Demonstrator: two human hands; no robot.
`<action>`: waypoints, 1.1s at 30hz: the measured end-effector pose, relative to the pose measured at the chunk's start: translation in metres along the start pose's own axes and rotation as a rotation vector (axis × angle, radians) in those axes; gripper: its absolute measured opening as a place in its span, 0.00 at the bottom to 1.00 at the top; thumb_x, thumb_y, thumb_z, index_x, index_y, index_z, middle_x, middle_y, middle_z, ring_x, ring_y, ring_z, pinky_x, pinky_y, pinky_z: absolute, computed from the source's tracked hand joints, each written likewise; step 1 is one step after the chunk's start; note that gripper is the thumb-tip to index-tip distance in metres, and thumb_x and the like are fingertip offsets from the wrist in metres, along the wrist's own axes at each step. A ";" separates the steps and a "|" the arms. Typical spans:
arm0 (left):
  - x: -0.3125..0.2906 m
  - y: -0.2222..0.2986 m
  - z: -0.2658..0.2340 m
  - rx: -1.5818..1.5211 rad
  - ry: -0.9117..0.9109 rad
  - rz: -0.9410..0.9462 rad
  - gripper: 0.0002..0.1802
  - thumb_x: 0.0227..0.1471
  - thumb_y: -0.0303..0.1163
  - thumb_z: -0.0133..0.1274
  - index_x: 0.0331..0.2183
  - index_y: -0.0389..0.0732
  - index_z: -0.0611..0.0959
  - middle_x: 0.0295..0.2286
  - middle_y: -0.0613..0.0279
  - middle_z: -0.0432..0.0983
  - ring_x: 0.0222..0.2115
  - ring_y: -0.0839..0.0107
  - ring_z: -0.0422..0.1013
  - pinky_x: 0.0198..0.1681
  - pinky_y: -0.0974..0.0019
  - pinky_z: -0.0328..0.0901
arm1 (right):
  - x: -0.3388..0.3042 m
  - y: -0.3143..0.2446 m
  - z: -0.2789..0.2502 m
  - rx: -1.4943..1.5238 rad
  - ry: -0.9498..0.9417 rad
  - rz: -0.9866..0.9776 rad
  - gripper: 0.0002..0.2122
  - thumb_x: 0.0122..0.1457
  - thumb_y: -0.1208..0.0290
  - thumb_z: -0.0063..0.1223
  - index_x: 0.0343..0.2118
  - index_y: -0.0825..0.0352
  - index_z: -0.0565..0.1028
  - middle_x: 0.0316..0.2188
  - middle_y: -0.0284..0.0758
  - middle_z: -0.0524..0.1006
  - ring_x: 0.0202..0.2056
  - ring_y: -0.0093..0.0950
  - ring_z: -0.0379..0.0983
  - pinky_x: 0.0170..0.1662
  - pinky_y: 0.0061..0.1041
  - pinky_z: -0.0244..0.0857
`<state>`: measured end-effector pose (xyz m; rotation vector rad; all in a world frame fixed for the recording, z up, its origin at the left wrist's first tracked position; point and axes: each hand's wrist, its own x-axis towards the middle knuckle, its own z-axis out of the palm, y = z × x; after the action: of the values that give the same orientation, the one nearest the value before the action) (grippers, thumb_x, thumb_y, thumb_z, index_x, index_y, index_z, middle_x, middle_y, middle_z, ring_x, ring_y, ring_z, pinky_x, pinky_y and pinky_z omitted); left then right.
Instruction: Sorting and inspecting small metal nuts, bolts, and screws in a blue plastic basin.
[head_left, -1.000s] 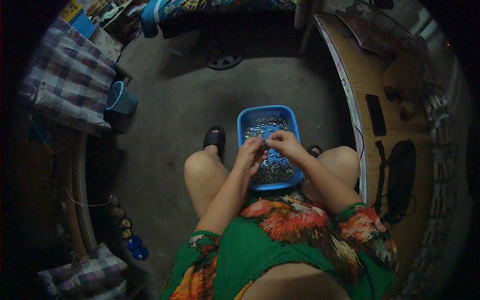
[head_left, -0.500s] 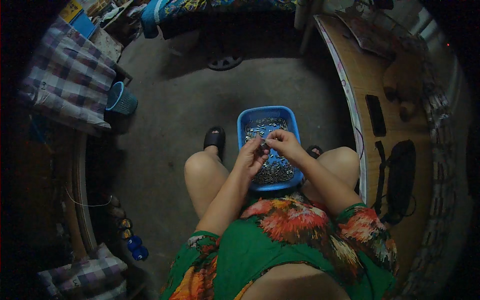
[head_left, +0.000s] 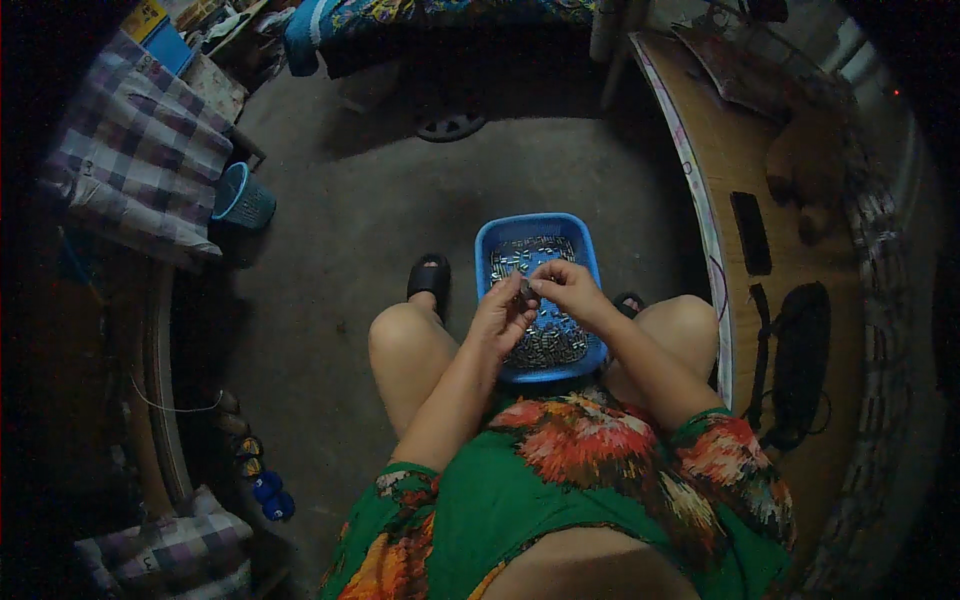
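Grip of the L hand (head_left: 503, 313) was closed on a small dark pc. (head_left: 527, 289), held above the blue basket (head_left: 481, 250); R hand (head_left: 572, 289) had its fingertips right by it (can't tell if they held anything). Lots of small metal pcs. (head_left: 548, 347) lay in the basket, approx. between the person's knees (head_left: 402, 332).

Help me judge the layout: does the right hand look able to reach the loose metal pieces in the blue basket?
Probably yes: the right hand is above the open-topped blue basket, and the metal pieces below lie uncovered. It seems busy with a small grey item at the left hand, though.
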<state>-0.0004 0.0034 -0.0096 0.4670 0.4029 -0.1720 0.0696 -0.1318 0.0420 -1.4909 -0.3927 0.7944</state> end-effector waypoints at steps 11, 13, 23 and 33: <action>-0.002 0.003 0.005 0.010 0.000 0.001 0.15 0.47 0.43 0.48 0.30 0.41 0.71 0.23 0.64 0.68 0.21 0.75 0.63 0.19 0.78 0.58 | 0.005 0.015 -0.003 -0.118 0.045 -0.101 0.06 0.50 0.73 0.49 0.29 0.70 0.71 0.25 0.30 0.72 0.28 0.18 0.68 0.33 0.17 0.63; -0.002 0.002 0.005 0.007 0.001 0.001 0.14 0.47 0.42 0.48 0.30 0.41 0.71 0.23 0.64 0.68 0.21 0.75 0.63 0.19 0.78 0.58 | 0.007 0.019 -0.003 -0.091 0.045 -0.110 0.06 0.49 0.74 0.49 0.29 0.70 0.71 0.25 0.30 0.72 0.28 0.18 0.68 0.33 0.18 0.63; -0.002 0.001 0.002 -0.012 0.018 -0.016 0.13 0.46 0.40 0.50 0.30 0.41 0.71 0.23 0.64 0.68 0.21 0.75 0.64 0.19 0.77 0.58 | 0.006 0.018 -0.002 -0.051 0.003 -0.127 0.05 0.49 0.75 0.49 0.29 0.68 0.71 0.26 0.30 0.72 0.28 0.18 0.68 0.33 0.18 0.63; -0.005 0.002 0.003 0.080 -0.072 0.035 0.12 0.47 0.39 0.49 0.31 0.41 0.71 0.24 0.61 0.69 0.22 0.73 0.65 0.21 0.77 0.60 | 0.006 0.014 -0.017 0.191 -0.083 0.418 0.07 0.48 0.69 0.50 0.28 0.66 0.69 0.19 0.27 0.67 0.17 0.14 0.58 0.15 0.13 0.48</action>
<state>-0.0032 0.0040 -0.0046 0.5451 0.3181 -0.1705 0.0826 -0.1415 0.0260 -1.3793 -0.0596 1.1932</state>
